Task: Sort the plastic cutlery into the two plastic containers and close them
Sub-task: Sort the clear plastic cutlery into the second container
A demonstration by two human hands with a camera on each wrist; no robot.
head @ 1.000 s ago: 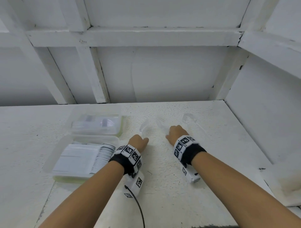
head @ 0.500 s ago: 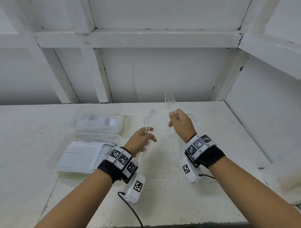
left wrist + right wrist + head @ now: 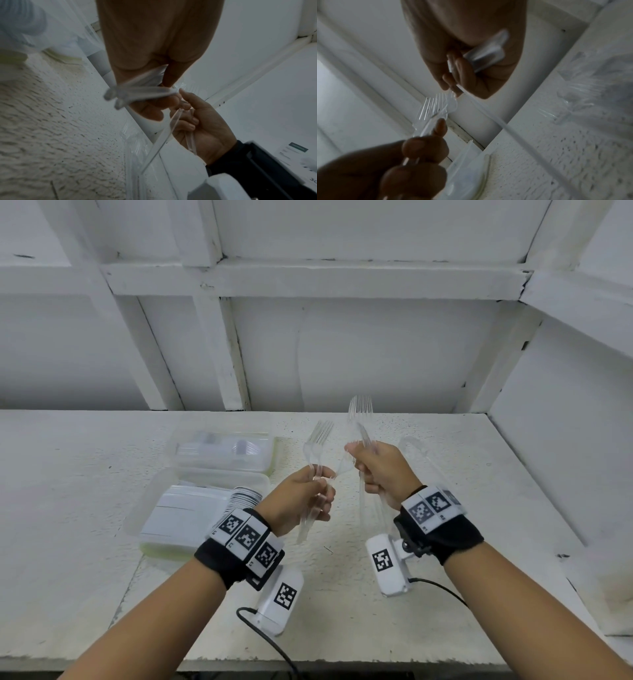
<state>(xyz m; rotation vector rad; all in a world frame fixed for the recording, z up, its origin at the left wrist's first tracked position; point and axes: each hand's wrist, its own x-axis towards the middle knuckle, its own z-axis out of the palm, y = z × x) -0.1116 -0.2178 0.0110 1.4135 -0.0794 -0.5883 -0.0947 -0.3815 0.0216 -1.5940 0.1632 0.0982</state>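
clear plastic forks [image 3: 317,446] gripped upright in left hand [image 3: 301,501]; right hand [image 3: 383,470] fisted round second fork bundle [image 3: 360,412], rough white table [image 3: 445,628].

No words, brand names or numbers can be made out anywhere. The only signs are black-and-white square coded markers on the left wristband [image 3: 244,537], the right wristband [image 3: 432,507] and the two white wrist camera housings [image 3: 387,566]. Small print beside some markers, and on a white surface at the lower right edge of the left wrist view, is too blurred to read.
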